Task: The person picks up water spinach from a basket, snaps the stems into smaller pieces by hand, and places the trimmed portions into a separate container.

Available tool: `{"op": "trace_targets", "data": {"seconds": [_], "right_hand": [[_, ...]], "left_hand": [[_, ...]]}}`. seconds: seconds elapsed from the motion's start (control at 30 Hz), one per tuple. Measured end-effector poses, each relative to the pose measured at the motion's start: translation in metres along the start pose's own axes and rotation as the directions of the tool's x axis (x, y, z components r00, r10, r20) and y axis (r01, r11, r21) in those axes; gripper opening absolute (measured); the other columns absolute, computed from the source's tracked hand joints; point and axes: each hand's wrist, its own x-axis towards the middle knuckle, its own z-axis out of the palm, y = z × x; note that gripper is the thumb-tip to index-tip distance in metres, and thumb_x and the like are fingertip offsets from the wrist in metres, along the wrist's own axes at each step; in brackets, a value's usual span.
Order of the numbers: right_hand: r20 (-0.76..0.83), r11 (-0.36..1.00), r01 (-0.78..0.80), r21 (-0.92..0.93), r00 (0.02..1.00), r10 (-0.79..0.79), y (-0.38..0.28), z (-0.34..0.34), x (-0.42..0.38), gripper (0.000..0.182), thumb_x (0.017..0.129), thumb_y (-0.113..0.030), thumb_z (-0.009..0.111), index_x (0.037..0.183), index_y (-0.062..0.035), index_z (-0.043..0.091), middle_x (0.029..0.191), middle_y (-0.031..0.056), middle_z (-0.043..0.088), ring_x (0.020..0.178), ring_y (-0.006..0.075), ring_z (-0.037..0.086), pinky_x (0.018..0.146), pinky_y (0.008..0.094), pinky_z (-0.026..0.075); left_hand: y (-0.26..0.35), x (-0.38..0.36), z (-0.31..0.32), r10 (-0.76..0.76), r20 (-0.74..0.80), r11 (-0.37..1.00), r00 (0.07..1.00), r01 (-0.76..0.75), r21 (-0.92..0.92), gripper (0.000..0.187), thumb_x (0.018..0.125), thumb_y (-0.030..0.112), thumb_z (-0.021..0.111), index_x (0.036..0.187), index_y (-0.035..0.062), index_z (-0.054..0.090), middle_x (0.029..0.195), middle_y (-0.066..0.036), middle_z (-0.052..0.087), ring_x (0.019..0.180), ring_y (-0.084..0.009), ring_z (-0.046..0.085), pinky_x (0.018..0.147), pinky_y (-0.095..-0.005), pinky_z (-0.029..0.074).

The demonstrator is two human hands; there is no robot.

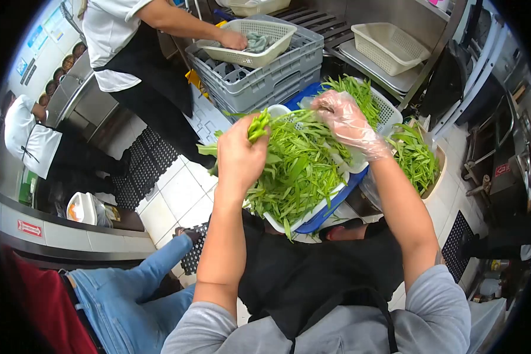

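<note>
My bare left hand (pixel 241 152) is closed around a small bunch of leafy green stems (pixel 258 126), whose cut ends poke up past the thumb. Long narrow leaves, like water spinach, trail out to its left. My right hand (pixel 349 123) wears a clear plastic glove, its fingertips pinched together at the far edge of the pile; what they grip is hidden. Below and between both hands, a heap of loose greens (pixel 298 168) fills a white basket (pixel 272 223) set against a blue tub (pixel 327 213).
More greens lie in a white basket (pixel 389 112) and a beige bin (pixel 435 168) on the right. Grey crates (pixel 259 85) stand ahead, where a co-worker's hand (pixel 233 40) reaches into a cream basket (pixel 283 36). Someone in jeans (pixel 127 292) is close on my left.
</note>
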Motion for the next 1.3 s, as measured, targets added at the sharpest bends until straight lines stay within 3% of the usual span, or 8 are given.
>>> {"op": "trace_targets", "data": {"seconds": [0.1, 0.23, 0.43, 0.63, 0.73, 0.9, 1.03, 1.3], "right_hand": [[0.073, 0.996, -0.005, 0.088, 0.997, -0.002, -0.008, -0.015, -0.005, 0.013, 0.081, 0.000, 0.062, 0.095, -0.0027, 0.063, 0.097, 0.0133, 0.066, 0.095, 0.0327, 0.064, 0.091, 0.0421, 0.051], [0.031, 0.947, 0.020, 0.320, 0.999, -0.032, -0.006, -0.010, -0.023, 0.019, 0.078, 0.007, 0.059, 0.094, -0.0039, 0.060, 0.099, 0.0104, 0.065, 0.095, 0.0270, 0.063, 0.090, 0.0401, 0.051], [-0.100, 0.687, -0.023, 0.726, 0.985, 0.138, 0.015, -0.028, -0.052, 0.012, 0.082, -0.006, 0.060, 0.092, -0.0024, 0.065, 0.112, 0.0104, 0.070, 0.117, 0.0242, 0.064, 0.106, 0.0408, 0.050], [0.135, 0.976, -0.185, -0.114, 0.971, 0.199, -0.037, -0.045, -0.048, 0.037, 0.094, -0.026, 0.064, 0.124, -0.0055, 0.069, 0.128, 0.0168, 0.068, 0.123, 0.0363, 0.060, 0.110, 0.0439, 0.044], [0.366, 0.978, -0.202, -0.060, 0.907, 0.210, -0.019, -0.035, -0.050, 0.039, 0.095, -0.033, 0.065, 0.124, -0.0067, 0.071, 0.125, 0.0183, 0.068, 0.122, 0.0360, 0.059, 0.108, 0.0452, 0.044], [0.309, 0.983, -0.177, -0.040, 0.934, 0.181, -0.012, -0.024, -0.068, 0.031, 0.094, -0.022, 0.061, 0.118, -0.0046, 0.070, 0.112, 0.0203, 0.070, 0.112, 0.0391, 0.063, 0.100, 0.0479, 0.048], [0.175, 0.990, -0.125, 0.063, 0.978, 0.113, -0.010, -0.007, -0.084, 0.025, 0.094, -0.019, 0.059, 0.111, -0.0050, 0.070, 0.105, 0.0193, 0.070, 0.105, 0.0385, 0.065, 0.095, 0.0474, 0.051], [0.111, 0.998, 0.032, -0.057, 0.994, -0.026, -0.004, 0.006, -0.117, 0.008, 0.087, -0.013, 0.062, 0.086, -0.0047, 0.063, 0.080, 0.0162, 0.064, 0.082, 0.0366, 0.067, 0.078, 0.0483, 0.053]], "left_hand": [[0.022, 0.017, -0.005, 0.118, 0.008, 0.993, 0.993, -0.118, -0.015, 0.026, 0.088, 0.015, 0.073, 0.110, 0.0011, 0.072, 0.090, -0.023, 0.072, 0.084, -0.0403, 0.071, 0.075, -0.0420, 0.054], [0.024, 0.033, 0.011, -0.006, 0.464, 0.994, 0.886, -0.047, 0.101, 0.024, 0.088, 0.018, 0.071, 0.107, 0.0021, 0.070, 0.091, -0.025, 0.071, 0.086, -0.0440, 0.069, 0.080, -0.0471, 0.053], [0.007, 0.019, 0.030, 0.015, 0.532, 0.978, 0.846, -0.124, 0.169, 0.020, 0.086, 0.016, 0.071, 0.101, 0.0023, 0.070, 0.090, -0.025, 0.070, 0.089, -0.0458, 0.067, 0.082, -0.0511, 0.052], [0.023, 0.014, 0.032, 0.042, 0.515, 0.918, 0.856, -0.237, 0.319, 0.022, 0.083, 0.013, 0.071, 0.102, 0.0032, 0.070, 0.091, -0.024, 0.071, 0.092, -0.0453, 0.067, 0.085, -0.0538, 0.053], [0.026, 0.013, 0.028, 0.042, 0.484, 0.919, 0.874, -0.223, 0.324, 0.023, 0.082, 0.012, 0.071, 0.104, 0.0038, 0.071, 0.098, -0.021, 0.072, 0.095, -0.0430, 0.068, 0.087, -0.0524, 0.053], [0.033, 0.004, 0.017, 0.230, 0.364, 0.897, 0.903, -0.341, 0.280, 0.026, 0.081, 0.010, 0.069, 0.107, 0.0058, 0.073, 0.110, -0.017, 0.071, 0.101, -0.0397, 0.068, 0.089, -0.0494, 0.054], [0.034, -0.002, 0.047, 0.215, 0.616, 0.857, 0.758, -0.448, 0.253, 0.023, 0.080, 0.011, 0.069, 0.102, 0.0043, 0.071, 0.100, -0.019, 0.072, 0.094, -0.0410, 0.069, 0.087, -0.0509, 0.054], [0.041, -0.009, 0.058, -0.034, 0.793, 0.968, 0.609, -0.178, 0.178, 0.032, 0.088, 0.030, 0.076, 0.101, 0.0011, 0.071, 0.095, -0.026, 0.071, 0.095, -0.0455, 0.067, 0.084, -0.0525, 0.052]]}}
